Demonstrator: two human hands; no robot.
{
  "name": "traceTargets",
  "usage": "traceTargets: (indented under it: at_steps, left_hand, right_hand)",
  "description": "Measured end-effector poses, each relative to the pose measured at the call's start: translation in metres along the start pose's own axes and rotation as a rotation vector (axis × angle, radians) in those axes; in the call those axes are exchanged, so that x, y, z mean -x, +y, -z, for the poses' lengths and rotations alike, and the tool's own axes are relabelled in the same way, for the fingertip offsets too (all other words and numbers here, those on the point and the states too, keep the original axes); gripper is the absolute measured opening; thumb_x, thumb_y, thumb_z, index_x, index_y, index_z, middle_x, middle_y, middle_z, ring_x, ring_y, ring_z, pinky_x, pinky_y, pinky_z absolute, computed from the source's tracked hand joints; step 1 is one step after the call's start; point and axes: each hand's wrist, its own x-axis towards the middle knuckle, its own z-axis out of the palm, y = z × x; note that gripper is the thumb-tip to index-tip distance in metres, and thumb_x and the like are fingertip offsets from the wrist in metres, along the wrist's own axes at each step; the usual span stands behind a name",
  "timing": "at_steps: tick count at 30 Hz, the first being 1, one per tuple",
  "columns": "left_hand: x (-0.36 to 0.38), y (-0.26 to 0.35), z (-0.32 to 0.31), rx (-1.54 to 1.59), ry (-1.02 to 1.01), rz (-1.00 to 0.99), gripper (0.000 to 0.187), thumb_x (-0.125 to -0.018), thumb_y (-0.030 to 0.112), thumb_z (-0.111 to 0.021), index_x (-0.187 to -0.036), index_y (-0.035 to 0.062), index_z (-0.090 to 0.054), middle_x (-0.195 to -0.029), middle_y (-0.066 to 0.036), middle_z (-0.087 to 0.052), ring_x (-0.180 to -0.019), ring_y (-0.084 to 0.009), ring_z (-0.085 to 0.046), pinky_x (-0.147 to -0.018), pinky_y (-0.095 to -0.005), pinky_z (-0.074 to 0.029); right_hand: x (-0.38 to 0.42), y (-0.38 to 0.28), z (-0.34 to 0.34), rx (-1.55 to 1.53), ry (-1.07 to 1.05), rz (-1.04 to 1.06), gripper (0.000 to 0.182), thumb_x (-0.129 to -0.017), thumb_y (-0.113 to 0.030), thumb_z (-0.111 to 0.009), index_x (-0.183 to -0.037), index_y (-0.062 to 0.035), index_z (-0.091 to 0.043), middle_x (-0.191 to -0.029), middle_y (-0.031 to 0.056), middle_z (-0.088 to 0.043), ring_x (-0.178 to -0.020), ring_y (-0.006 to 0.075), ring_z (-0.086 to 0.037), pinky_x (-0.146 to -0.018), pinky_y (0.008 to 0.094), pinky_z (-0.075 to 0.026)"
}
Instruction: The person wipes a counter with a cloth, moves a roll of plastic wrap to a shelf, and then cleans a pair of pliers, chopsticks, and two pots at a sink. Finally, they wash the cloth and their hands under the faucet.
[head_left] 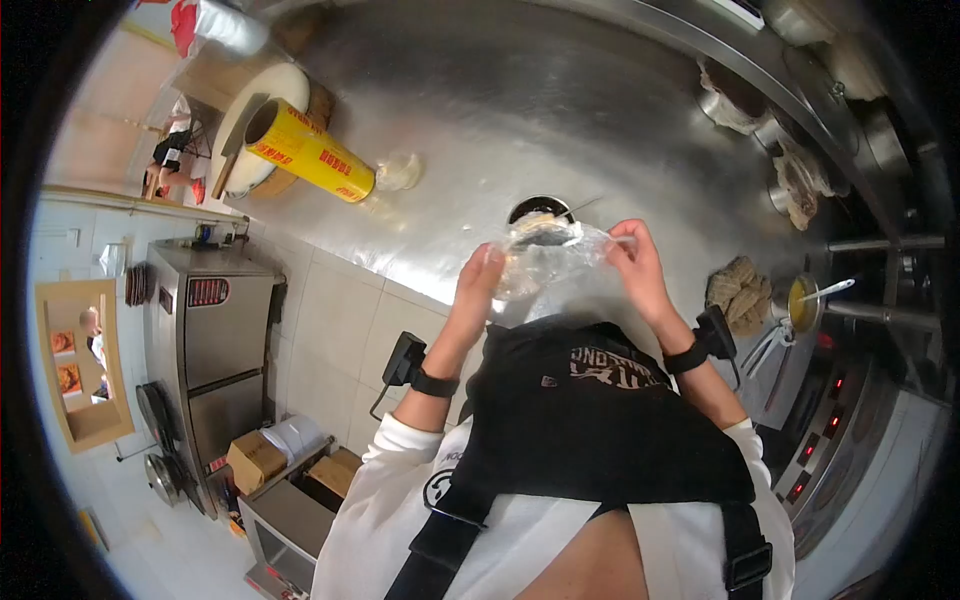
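A clear plastic bag (530, 268) is stretched between my hands above the near edge of the steel counter. My left hand (480, 280) pinches its left side, fingers pressed together. On the other side my right hand (637, 262) grips the bag's right edge between thumb and fingers. Just beyond the bag stands a small round bowl (530, 207) with dark contents and a thin utensil handle leaning out, partly hidden behind the plastic. A crumpled piece of clear plastic (399, 171) lies on the counter to the left.
A yellow roll of plastic wrap (312, 150) lies at the left, near a cleaver (240, 140) on a round chopping board (282, 85). To the right are a folded brown cloth (740, 294) and a pot of yellow liquid (802, 303) with a spoon. A person (175, 150) sits far left.
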Motion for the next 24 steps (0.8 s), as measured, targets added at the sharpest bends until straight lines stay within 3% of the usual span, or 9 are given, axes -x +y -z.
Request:
traceTargets:
  at_steps: [2,7,9,12,15,17,21,23,24]
  left_hand:
    - [0.003,0.008,-0.014,-0.354,0.018,-0.109,0.04,-0.089,0.023,-0.043,-0.124,0.0059,-0.036,-0.107,-0.009,-0.053,-0.092,-0.0108,-0.049,-0.083,-0.0243,-0.037]
    - [0.01,0.012,-0.055,-0.215,-0.238,-0.069,0.034,-0.088,0.023,-0.044,-0.119,0.0086,-0.042,-0.104,-0.005,-0.05,-0.092,-0.0109,-0.048,-0.079,-0.0234,-0.039]
    - [0.01,0.015,-0.051,-0.212,-0.323,0.023,0.034,-0.087,0.021,-0.045,-0.119,0.0085,-0.043,-0.105,-0.005,-0.05,-0.092,-0.011,-0.048,-0.079,-0.0236,-0.039]
    - [0.012,0.022,-0.042,-0.45,-0.385,0.287,0.037,-0.084,0.019,-0.051,-0.119,0.0094,-0.044,-0.105,-0.005,-0.05,-0.091,-0.0126,-0.049,-0.081,-0.0242,-0.04]
    - [0.012,0.002,-0.03,-0.556,-0.461,-0.152,0.035,-0.083,0.02,-0.051,-0.112,0.0012,-0.047,-0.099,-0.005,-0.055,-0.08,-0.0112,-0.053,-0.073,-0.0223,-0.043]
    - [0.015,0.0,-0.025,0.15,-0.397,0.134,0.03,-0.08,0.01,-0.05,-0.109,0.0013,-0.049,-0.09,-0.005,-0.055,-0.076,-0.0103,-0.053,-0.067,-0.0219,-0.044]
    - [0.015,0.001,-0.015,0.866,-0.324,0.061,0.024,-0.08,0.013,-0.046,-0.102,0.004,-0.048,-0.087,-0.008,-0.056,-0.072,-0.0129,-0.054,-0.058,-0.0211,-0.044]
    - [0.011,-0.005,-0.002,0.994,-0.56,0.048,0.023,-0.083,0.021,-0.043,-0.1,0.0056,-0.047,-0.086,-0.008,-0.055,-0.072,-0.013,-0.055,-0.053,-0.0208,-0.043]
    - [0.009,-0.005,-0.001,0.816,-0.42,0.149,0.024,-0.085,0.024,-0.041,-0.1,0.0062,-0.047,-0.087,-0.007,-0.055,-0.073,-0.0131,-0.055,-0.052,-0.021,-0.043]
  right_hand:
    - [0.014,-0.005,-0.019,0.912,0.3,0.631,0.032,-0.074,-0.02,-0.063,-0.1,-0.0094,-0.049,-0.107,0.0099,-0.048,-0.107,0.0248,-0.04,-0.092,0.039,-0.031]
    - [0.034,-0.008,-0.034,1.217,-0.081,0.657,0.035,-0.071,-0.019,-0.066,-0.099,-0.0074,-0.049,-0.096,0.0056,-0.052,-0.1,0.0204,-0.045,-0.084,0.0333,-0.036]
    - [0.031,0.001,-0.028,0.837,-0.23,0.231,0.033,-0.075,-0.02,-0.063,-0.103,-0.0067,-0.048,-0.095,0.005,-0.053,-0.091,0.0159,-0.05,-0.079,0.0294,-0.041]
    - [0.035,0.001,-0.02,0.497,-0.285,0.174,0.025,-0.082,-0.014,-0.054,-0.104,-0.0046,-0.048,-0.095,0.0053,-0.054,-0.087,0.0131,-0.052,-0.075,0.0269,-0.044]
    - [0.028,0.024,-0.006,-0.008,-0.167,0.056,0.025,-0.083,-0.008,-0.045,-0.107,0.0,-0.047,-0.102,0.0082,-0.053,-0.096,0.0168,-0.052,-0.083,0.0302,-0.042]
    - [0.023,0.027,-0.002,-0.186,-0.192,-0.008,0.029,-0.084,-0.011,-0.042,-0.11,0.0007,-0.045,-0.107,0.0116,-0.052,-0.101,0.0214,-0.05,-0.088,0.034,-0.041]
    - [0.015,0.02,-0.008,-0.514,-0.122,-0.106,0.034,-0.086,-0.024,-0.042,-0.109,-0.0007,-0.048,-0.11,0.0155,-0.052,-0.099,0.0274,-0.051,-0.089,0.0414,-0.038]
    - [0.009,0.021,0.002,-0.958,-0.498,-0.048,0.037,-0.086,-0.032,-0.041,-0.103,-0.0018,-0.052,-0.102,0.0151,-0.057,-0.094,0.0271,-0.053,-0.085,0.0411,-0.04]
    - [0.016,0.005,-0.008,-0.867,-0.288,-0.108,0.034,-0.085,-0.03,-0.046,-0.104,-0.0019,-0.051,-0.098,0.012,-0.056,-0.095,0.0255,-0.052,-0.089,0.0386,-0.039]
